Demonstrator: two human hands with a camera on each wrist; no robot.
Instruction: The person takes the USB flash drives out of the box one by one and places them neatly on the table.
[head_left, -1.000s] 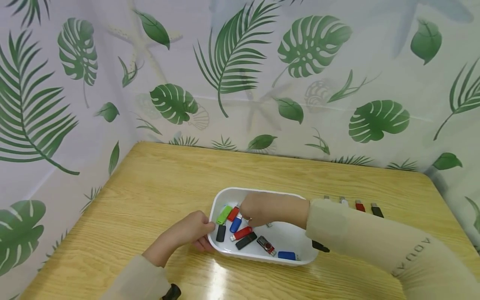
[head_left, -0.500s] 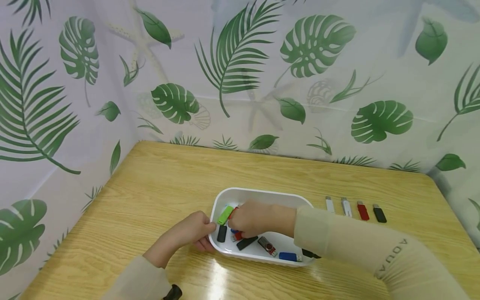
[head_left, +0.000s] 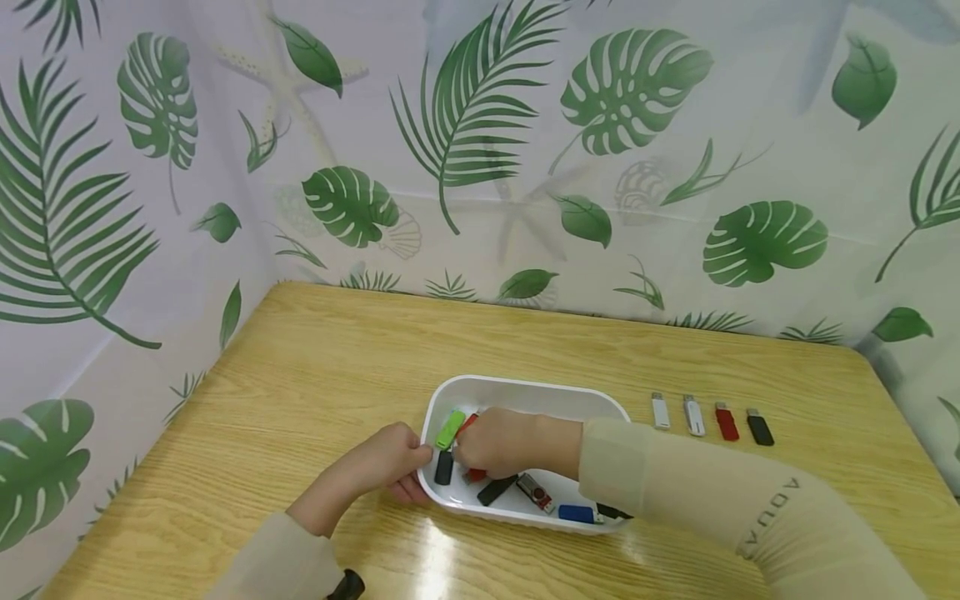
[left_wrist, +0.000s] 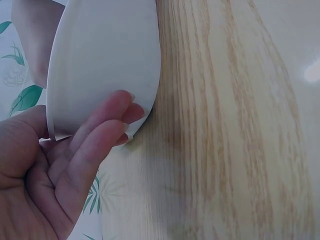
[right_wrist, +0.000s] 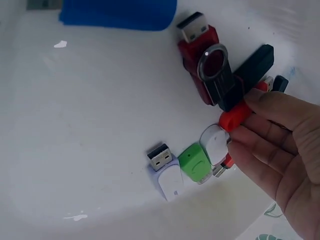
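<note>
A white plastic tray (head_left: 558, 400) holds several USB flash drives. My left hand (head_left: 393, 458) grips its left end, thumb at the rim and fingers against the outer wall. Inside the tray, my right hand (head_left: 495, 442) pinches a red USB flash drive (right_wrist: 234, 118) between thumb and fingers, which hide part of it. Close to those fingers lie a white rounded drive (right_wrist: 215, 144), a green drive (right_wrist: 195, 162) and a black drive (right_wrist: 259, 64). A dark red swivel drive (right_wrist: 209, 65) lies beside the black one. A small black drive (head_left: 444, 468) is near the left thumb.
Right of the tray, a row on the wooden table (head_left: 337, 350) has two white drives, one of them the outer white drive (head_left: 660, 411), a red drive (head_left: 726, 422) and a black drive (head_left: 760, 427). A blue drive (head_left: 576, 513) lies at the tray's front right. A leaf-patterned cloth hangs behind.
My right hand has moved left and slightly forward-down within the tray, over the blue and red drives there. The row of drives has come into fuller view. My left hand stays on the tray.
</note>
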